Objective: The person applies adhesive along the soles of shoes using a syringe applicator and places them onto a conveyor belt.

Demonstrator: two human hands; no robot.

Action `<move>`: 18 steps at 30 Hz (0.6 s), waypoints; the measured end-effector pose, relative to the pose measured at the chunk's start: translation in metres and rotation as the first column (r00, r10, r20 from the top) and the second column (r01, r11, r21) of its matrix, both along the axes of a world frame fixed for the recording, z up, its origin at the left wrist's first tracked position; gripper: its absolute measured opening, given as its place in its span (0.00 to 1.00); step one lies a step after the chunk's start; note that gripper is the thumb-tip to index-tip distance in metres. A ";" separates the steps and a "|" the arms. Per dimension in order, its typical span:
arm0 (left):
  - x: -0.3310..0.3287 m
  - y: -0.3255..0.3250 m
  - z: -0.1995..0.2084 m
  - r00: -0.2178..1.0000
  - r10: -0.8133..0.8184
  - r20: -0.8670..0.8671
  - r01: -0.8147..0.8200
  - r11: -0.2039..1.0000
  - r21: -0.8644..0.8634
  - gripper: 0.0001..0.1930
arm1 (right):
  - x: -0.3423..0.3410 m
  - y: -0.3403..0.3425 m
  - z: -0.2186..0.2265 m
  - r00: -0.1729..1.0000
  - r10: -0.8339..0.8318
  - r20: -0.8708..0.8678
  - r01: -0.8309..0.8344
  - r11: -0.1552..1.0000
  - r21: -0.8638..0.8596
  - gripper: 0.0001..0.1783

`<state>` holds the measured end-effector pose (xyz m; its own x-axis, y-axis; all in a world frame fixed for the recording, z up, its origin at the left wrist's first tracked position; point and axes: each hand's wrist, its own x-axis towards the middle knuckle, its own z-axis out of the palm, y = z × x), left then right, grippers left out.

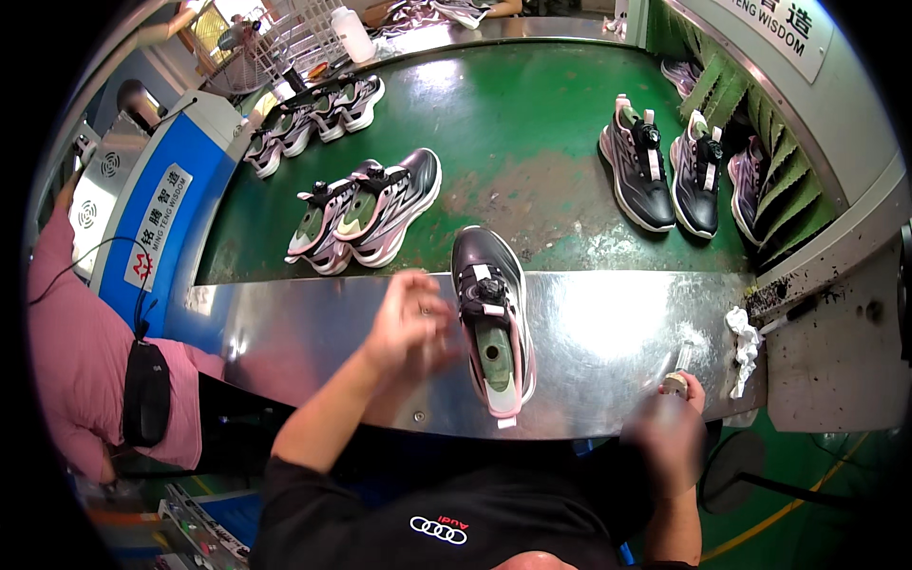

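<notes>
A dark sneaker [491,313] with a pink heel and a green last inside lies on the steel ledge, its toe pointing away from me. Just left of it hovers my left hand [408,328], blurred, fingers apart and holding nothing, not visibly gripping the shoe. Over the right front edge of the ledge, my right hand [673,437] is closed around a small tool [675,383] with a brownish round end and a pale, narrow tip. Its kind is unclear, and blur hides much of this hand.
Sneaker pairs stand on the green belt [494,123]: one left [366,214], one right [655,171], more farther back [323,114]. Crumpled white tissue [744,351] lies at the ledge's right end. Green strip curtains hang at right. A person in pink [104,351] stands left.
</notes>
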<state>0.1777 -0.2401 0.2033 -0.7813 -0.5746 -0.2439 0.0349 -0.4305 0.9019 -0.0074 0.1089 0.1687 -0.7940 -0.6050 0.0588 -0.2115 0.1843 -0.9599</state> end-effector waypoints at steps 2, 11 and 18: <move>-0.026 -0.053 -0.030 0.991 0.070 0.114 -0.049 0.983 -0.178 0.23 | 0.004 0.003 0.006 0.995 -0.063 0.076 0.062 0.998 0.020 0.59; -0.082 -0.062 -0.028 0.974 -0.094 0.206 0.166 0.917 -0.364 0.22 | 0.001 0.021 0.007 0.999 0.006 -0.043 -0.001 0.994 0.109 0.57; -0.060 -0.001 0.027 0.902 -0.094 -0.421 0.094 0.995 -0.021 0.24 | 0.030 -0.009 0.066 0.983 0.030 0.180 -0.016 0.997 -0.079 0.60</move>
<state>0.1180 -0.2407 0.2307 -0.8618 -0.4930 0.1194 0.3704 -0.4507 0.8122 0.0223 0.0998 0.2344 -0.7817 -0.6226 -0.0377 -0.0359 0.1052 -0.9938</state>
